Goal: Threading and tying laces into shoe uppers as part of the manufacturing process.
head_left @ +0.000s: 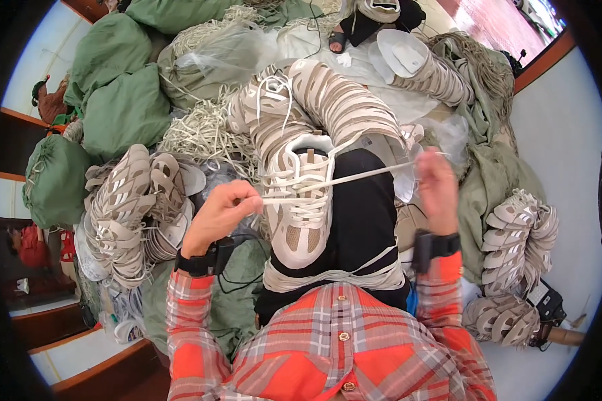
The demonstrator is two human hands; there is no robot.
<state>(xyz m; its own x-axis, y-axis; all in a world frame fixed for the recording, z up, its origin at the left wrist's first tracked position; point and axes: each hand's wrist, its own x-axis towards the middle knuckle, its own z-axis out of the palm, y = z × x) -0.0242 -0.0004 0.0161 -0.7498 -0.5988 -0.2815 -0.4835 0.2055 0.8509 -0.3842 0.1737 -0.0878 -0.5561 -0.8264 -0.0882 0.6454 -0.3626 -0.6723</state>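
Beige mesh and cream trim are what I am seeing on the shoe upper (302,200) lying on the person's black-trousered lap (364,220), right in the middle of my view. Its long axis is running near to far: the rounded toe is pointing back toward the person's body, and the open tongue end is pointing away, toward the heap beyond. It is lying face up, with the white lace (354,176) criss-crossing its eyelets.

My left hand (221,214) is sitting just left of the upper, fingers pinched closed on one end of the lace, which is running level into the eyelets. My right hand (437,187) is hovering to the right and slightly farther off, and it too is closed around the lace, pulling a long strand taut that is slanting up from the middle of the upper. Both wrists are wearing black bands, and the sleeves are in an orange and grey plaid.

Beyond the upper, a long curved stack of nested beige uppers (341,100) is arching away, touching the far end of the one in my lap. Another stack (124,207) is lying to the left, and more are resting at the right (522,240). A tangle of pale laces (201,134) is spreading at far left of centre, with green cloth sacks (120,87) piled behind it.
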